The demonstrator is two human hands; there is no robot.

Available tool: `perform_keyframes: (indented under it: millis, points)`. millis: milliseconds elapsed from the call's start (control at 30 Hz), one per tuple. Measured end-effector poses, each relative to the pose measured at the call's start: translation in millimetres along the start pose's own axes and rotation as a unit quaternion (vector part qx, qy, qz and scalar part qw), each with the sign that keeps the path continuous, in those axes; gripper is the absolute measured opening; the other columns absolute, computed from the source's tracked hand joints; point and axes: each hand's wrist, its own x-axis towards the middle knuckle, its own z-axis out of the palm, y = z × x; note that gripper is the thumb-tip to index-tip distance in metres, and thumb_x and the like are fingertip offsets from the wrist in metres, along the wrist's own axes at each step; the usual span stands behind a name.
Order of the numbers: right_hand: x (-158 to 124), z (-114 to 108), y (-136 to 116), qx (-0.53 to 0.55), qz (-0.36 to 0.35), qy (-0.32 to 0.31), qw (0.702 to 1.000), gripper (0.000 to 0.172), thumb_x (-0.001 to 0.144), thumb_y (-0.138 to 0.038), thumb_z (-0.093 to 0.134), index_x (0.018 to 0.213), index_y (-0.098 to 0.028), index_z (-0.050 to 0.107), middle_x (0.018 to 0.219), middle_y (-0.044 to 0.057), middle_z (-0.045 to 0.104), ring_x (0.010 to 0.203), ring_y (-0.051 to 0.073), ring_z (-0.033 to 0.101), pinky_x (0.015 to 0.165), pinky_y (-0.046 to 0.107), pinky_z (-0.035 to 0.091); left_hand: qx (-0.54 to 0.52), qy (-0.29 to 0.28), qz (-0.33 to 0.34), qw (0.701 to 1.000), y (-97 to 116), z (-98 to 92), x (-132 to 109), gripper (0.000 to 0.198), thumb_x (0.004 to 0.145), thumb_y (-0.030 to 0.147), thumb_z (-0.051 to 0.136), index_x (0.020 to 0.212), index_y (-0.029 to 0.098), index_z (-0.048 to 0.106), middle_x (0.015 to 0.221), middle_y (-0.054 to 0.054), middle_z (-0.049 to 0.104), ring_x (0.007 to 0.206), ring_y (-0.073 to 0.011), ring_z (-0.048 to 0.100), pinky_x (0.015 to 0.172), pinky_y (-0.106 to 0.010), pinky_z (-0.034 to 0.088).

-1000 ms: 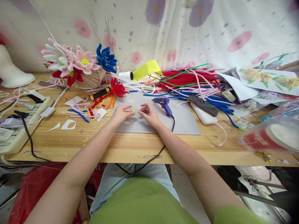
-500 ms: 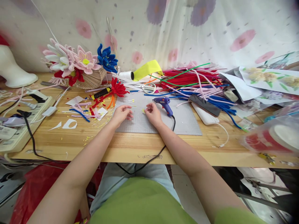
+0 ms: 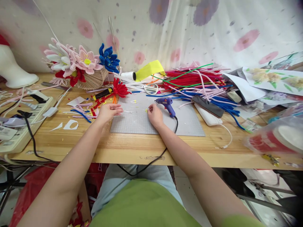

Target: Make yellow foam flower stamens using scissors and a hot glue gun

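Small yellow piece (image 3: pixel 146 110): pinched in right hand (image 3: pixel 155 116) over grey gridded mat (image 3: pixel 139 126), presumably for fine control. Left hand (image 3: pixel 107 112): loosely spread, apparently empty. Purple-blue plastic glue gun (image 3: pixel 167 101): right, likely for easy reach.

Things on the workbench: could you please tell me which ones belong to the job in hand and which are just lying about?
Probably part of the job:
small yellow piece at the right hand
grey cutting mat
purple glue gun, beside that hand

Probably just lying about:
smartphone
red-and-white cup
white paper offcut with a hole
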Motion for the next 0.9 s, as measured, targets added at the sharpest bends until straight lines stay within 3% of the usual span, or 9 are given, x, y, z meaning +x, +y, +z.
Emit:
perform_keyframes:
  millis: [300, 467, 633, 800, 900]
  points:
    - [-0.3, -2.7, -3.3, -0.026, 0.004, -0.004, 1.0, 0.009, 0.077, -0.015, 0.047, 0.082, -0.023, 0.047, 0.091, 0.006, 0.058, 0.084, 0.02, 0.056, 0.076, 0.035, 0.041, 0.208, 0.054, -0.02, 0.977, 4.9, -25.6, 10.8, 0.026, 0.054, 0.031, 0.078, 0.07, 0.016, 0.064, 0.06, -0.004, 0.065, 0.068, -0.0216, 0.065, 0.067, -0.036, 0.053]
    - [-3.3, -4.1, -1.8, -0.042, -0.046, 0.004, 0.998, 0.013, 0.078, -0.015, 0.044, 0.089, -0.022, 0.048, 0.095, 0.005, 0.059, 0.087, 0.019, 0.055, 0.079, 0.034, 0.042, 0.416, 0.125, 0.049, 0.899, 16.7, -31.4, 6.1, 0.031, 0.075, 0.043, 0.057, 0.092, 0.019, 0.068, 0.068, -0.004, 0.066, 0.073, -0.0227, 0.065, 0.073, -0.037, 0.049]
    - [-7.7, -5.3, -6.4, -0.07, -0.123, -0.004, 0.99, 0.014, 0.08, -0.015, 0.045, 0.092, -0.022, 0.048, 0.094, 0.006, 0.06, 0.093, 0.021, 0.053, 0.084, 0.035, 0.04, 0.498, 0.169, 0.177, 0.832, 9.2, -35.3, 9.3, 0.05, 0.074, 0.03, 0.058, 0.123, 0.022, 0.054, 0.11, -0.009, 0.063, 0.109, -0.0263, 0.055, 0.093, -0.038, 0.041]
    - [-7.7, -5.3, -6.4, -0.073, -0.124, -0.012, 0.99, 0.014, 0.082, -0.016, 0.044, 0.094, -0.023, 0.049, 0.091, 0.006, 0.062, 0.093, 0.021, 0.053, 0.082, 0.036, 0.041, 0.484, 0.197, 0.146, 0.84, 1.0, -29.7, 9.5, 0.046, 0.081, 0.036, 0.049, 0.124, 0.019, 0.054, 0.095, -0.01, 0.067, 0.101, -0.0292, 0.057, 0.092, -0.044, 0.04]
    - [-7.3, -4.7, -4.9, -0.073, -0.126, -0.019, 0.989, 0.016, 0.082, -0.016, 0.044, 0.095, -0.023, 0.05, 0.09, 0.005, 0.063, 0.091, 0.021, 0.054, 0.082, 0.036, 0.041, 0.479, 0.159, 0.214, 0.837, -5.6, -17.0, 9.4, 0.055, 0.078, 0.029, 0.055, 0.131, 0.019, 0.047, 0.102, -0.009, 0.068, 0.109, -0.0281, 0.053, 0.098, -0.043, 0.036]
